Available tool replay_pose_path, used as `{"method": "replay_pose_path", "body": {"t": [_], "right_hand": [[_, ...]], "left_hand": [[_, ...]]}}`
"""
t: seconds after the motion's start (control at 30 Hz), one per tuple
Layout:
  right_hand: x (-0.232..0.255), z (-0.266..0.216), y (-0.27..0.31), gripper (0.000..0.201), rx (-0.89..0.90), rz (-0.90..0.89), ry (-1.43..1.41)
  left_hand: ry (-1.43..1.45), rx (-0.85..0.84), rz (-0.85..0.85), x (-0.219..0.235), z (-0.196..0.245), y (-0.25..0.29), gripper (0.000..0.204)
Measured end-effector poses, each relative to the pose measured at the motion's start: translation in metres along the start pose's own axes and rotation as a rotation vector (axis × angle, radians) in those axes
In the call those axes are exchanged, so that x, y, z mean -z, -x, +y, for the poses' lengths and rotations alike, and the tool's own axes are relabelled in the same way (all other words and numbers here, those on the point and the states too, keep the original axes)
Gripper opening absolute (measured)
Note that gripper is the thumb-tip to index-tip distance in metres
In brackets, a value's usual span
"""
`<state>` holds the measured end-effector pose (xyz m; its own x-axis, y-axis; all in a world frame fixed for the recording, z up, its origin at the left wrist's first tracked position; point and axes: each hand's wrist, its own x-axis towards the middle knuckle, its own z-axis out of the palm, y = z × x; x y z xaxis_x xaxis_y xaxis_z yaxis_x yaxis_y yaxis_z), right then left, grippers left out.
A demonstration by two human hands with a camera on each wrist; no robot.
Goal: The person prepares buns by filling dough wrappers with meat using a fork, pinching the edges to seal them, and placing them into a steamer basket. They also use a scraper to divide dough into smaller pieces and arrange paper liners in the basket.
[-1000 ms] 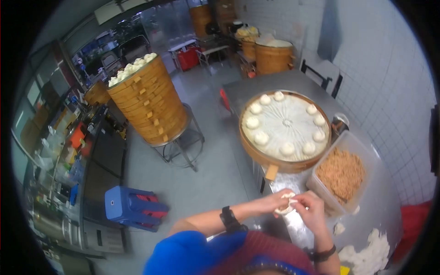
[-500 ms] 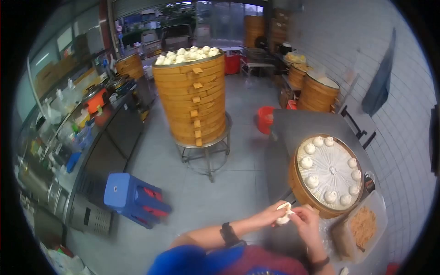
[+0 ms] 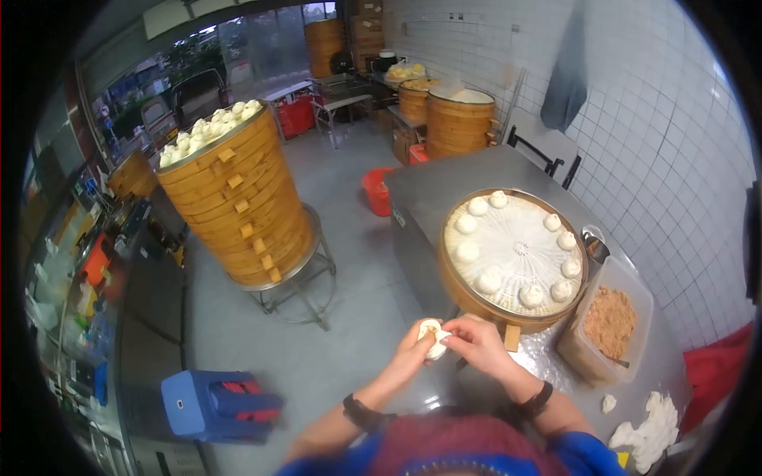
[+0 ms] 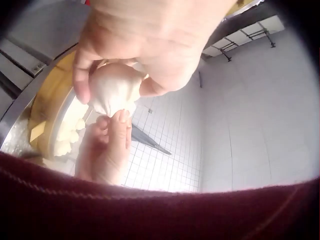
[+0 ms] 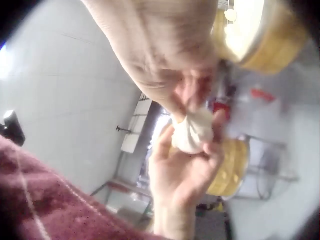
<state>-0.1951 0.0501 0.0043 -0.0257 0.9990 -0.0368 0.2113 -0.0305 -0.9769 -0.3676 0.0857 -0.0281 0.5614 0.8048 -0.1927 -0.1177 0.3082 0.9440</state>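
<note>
In the head view a small dough wrapper (image 3: 433, 339) with brown filling showing in its middle is cupped by the left hand (image 3: 409, 354). The right hand (image 3: 481, 346) pinches its edge from the other side. Curled fingers of the left hand (image 4: 142, 40) surround the dough (image 4: 115, 89) in the left wrist view, while the right hand's (image 4: 106, 150) thumb and fingertips pinch its gathered edge. Pleats show on the dough (image 5: 192, 132) in the right wrist view, between the right hand (image 5: 165, 50) above and the left hand (image 5: 182, 175) below.
Just beyond the hands, a round steamer (image 3: 468, 298) holds several buns. Right of it stand a plastic tub (image 3: 583, 349) of filling and loose dough (image 3: 651, 432). A tall steamer stack (image 3: 246, 214) and a blue stool (image 3: 186, 404) are at the left.
Both hands and the dough have shifted left in the head view, still together. The view itself has swung right and back, moving the steamers and table within it.
</note>
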Motion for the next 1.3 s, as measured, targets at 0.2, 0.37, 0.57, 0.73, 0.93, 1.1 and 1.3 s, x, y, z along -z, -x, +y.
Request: {"method": "replay_pose_path", "body": {"t": [0.2,0.37,0.57,0.73,0.93,1.1,1.3], "right_hand": [[0.027,-0.010,-0.002,0.017,0.134,0.153,0.079],[0.059,0.007,-0.003,0.018,0.196,0.236,0.078],[0.093,-0.008,0.001,0.020,0.526,0.331,0.545],[0.104,-0.005,0.002,0.020,0.281,0.289,0.389],[0.124,-0.008,0.001,0.018,0.228,0.278,0.322],[0.139,0.008,-0.006,0.022,0.557,0.239,0.566],[0.156,0.004,-0.004,0.019,0.320,0.142,0.390]], "left_hand": [[-0.192,-0.017,-0.240,-0.006,-0.003,-0.049,0.041],[0.148,0.008,-0.243,-0.039,0.036,-0.061,0.047],[-0.252,-0.045,-0.277,-0.071,0.037,-0.083,0.038],[-0.340,0.023,-0.452,-0.078,0.044,-0.103,0.037],[0.112,0.127,-0.372,-0.094,0.047,-0.118,0.053],[-0.449,0.232,-0.371,-0.098,0.049,-0.143,0.074],[-0.301,0.186,-0.316,-0.119,0.048,-0.161,0.076]]}}
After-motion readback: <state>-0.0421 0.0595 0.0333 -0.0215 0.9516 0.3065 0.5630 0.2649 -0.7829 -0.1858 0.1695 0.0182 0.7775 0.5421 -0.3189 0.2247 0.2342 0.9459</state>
